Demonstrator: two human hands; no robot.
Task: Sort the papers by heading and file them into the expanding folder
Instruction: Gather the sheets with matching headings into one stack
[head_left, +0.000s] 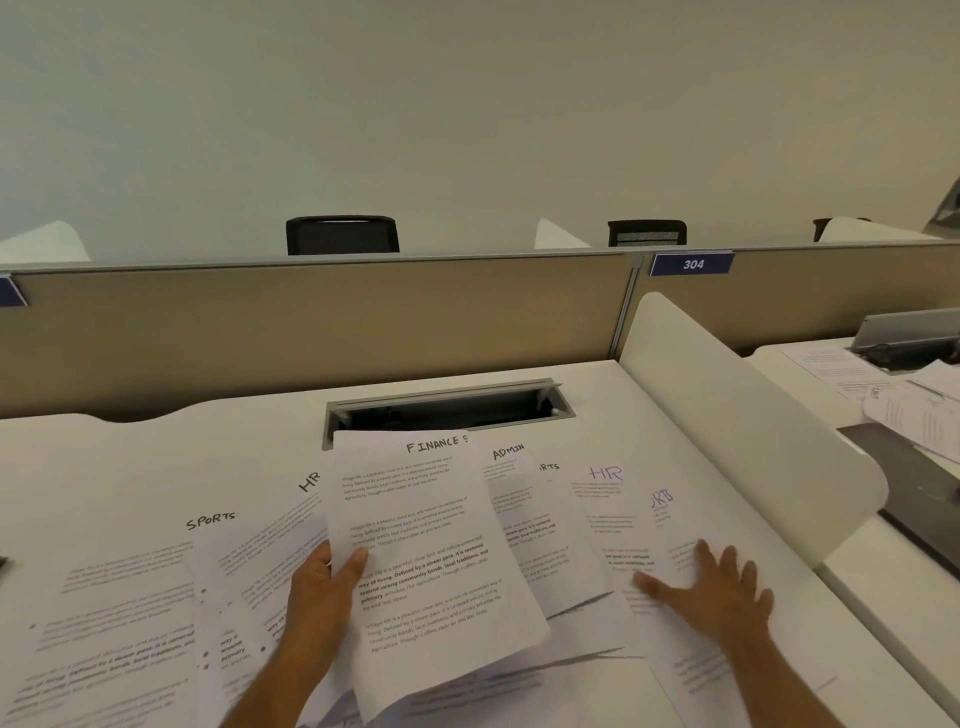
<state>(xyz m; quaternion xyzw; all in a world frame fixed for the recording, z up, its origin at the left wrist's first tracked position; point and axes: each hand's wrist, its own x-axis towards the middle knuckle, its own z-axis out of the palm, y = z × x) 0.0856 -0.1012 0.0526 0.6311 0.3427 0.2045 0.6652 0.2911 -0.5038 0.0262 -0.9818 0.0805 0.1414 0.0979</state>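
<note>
From the head camera, the left hand (322, 582) holds a printed sheet headed FINANCE (431, 551) by its left edge, thumb on top of the page and fingers curled behind it. The sheet is lifted off the desk and tilted, and its lower edge casts a shadow on the papers beneath.

The right hand (711, 587) lies flat with fingers spread wide, pressing down on the papers at the right end of the spread.

On the white desk (130, 457) the other papers are fanned out and overlapping. At the far left lies a sheet headed SPORTS (156, 571), and beside it one headed HR (291, 525) in black, partly behind the lifted sheet. To the right of the lifted sheet come a sheet headed ADMIN (514, 483), then one showing only the letters RTS (550, 470), then a sheet headed HR in purple (605, 499), and under the right hand a sheet (665, 514) whose purple heading is partly covered (it cannot be read whole).

Behind the papers a cable slot (447, 408) is set into the desk, in front of a tan partition (311, 322). A blue tag reading 304 (692, 264) sits on the partition to the right. A white divider (727, 395) separates this desk from the next, where more papers (904, 405) lie. Black chair backs (343, 235) show above the partition.
</note>
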